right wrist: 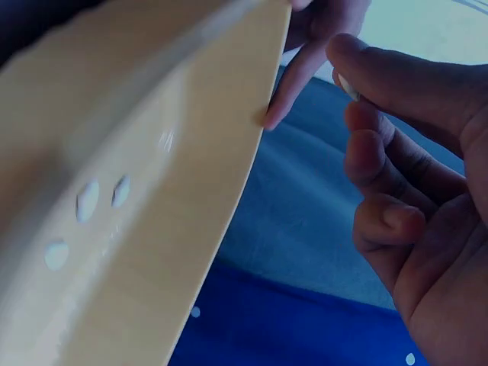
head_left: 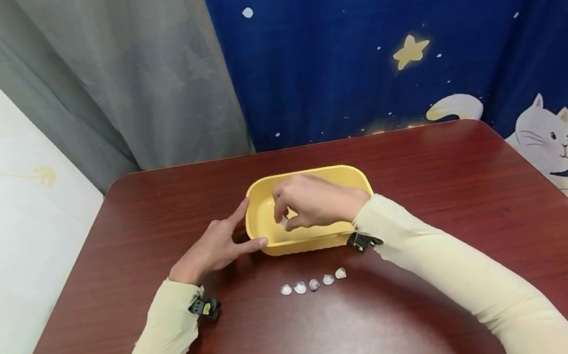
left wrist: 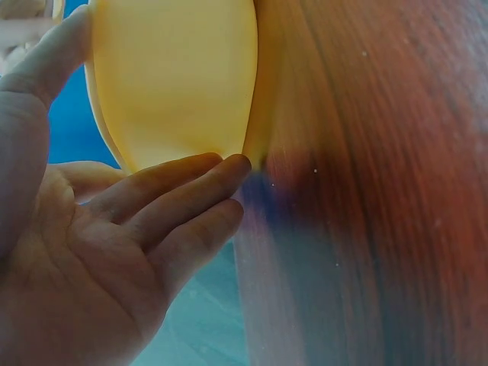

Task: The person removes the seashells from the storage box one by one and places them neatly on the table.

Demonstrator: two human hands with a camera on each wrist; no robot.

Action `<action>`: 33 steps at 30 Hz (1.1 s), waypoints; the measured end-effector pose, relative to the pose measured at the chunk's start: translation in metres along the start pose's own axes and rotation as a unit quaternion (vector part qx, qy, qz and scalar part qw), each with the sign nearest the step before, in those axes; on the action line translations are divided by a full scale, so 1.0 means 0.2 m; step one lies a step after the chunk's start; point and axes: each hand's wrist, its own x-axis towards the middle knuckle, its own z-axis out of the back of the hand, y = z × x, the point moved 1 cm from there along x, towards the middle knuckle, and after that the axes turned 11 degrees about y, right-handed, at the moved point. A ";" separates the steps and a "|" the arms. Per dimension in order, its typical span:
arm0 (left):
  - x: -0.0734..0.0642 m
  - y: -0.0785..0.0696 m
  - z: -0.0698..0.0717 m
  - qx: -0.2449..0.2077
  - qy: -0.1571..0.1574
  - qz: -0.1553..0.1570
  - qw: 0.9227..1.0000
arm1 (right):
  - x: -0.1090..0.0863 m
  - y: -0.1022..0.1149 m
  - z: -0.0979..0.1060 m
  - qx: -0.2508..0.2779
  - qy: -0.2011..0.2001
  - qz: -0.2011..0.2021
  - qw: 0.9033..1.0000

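Note:
A yellow plastic basin (head_left: 309, 245) stands on the table. My right hand (head_left: 313, 200) is over its inside and pinches a small pale seashell (head_left: 284, 222) between thumb and fingertips; the right wrist view shows only the edge of this seashell (right wrist: 348, 86). Three white seashells (right wrist: 88, 201) lie on the basin floor in that view. At the basin's left end rests my left hand (head_left: 217, 247), thumb near the front rim and fingers stretched along the side. In front of the basin, several small seashells (head_left: 314, 284) form a row on the tabletop.
The dark red-brown wooden table (head_left: 428, 159) reaches back to a grey curtain (head_left: 161, 85) and a blue starry curtain (head_left: 331, 56). On the left stands a white wall panel (head_left: 5, 230) with yellow flower patterns. Each wrist carries a small black camera (head_left: 205, 308).

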 end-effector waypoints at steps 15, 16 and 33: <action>0.00 0.00 0.00 -0.007 -0.005 0.008 1.000 | -0.10 0.12 -0.12 0.013 -0.024 0.019 0.999; 0.00 0.00 0.00 -0.009 -0.005 0.009 1.000 | -0.11 0.13 -0.12 0.012 -0.021 0.020 1.000; 0.00 0.00 0.00 -0.006 -0.010 -0.004 1.000 | -0.08 0.26 -0.29 -0.033 0.052 0.055 0.997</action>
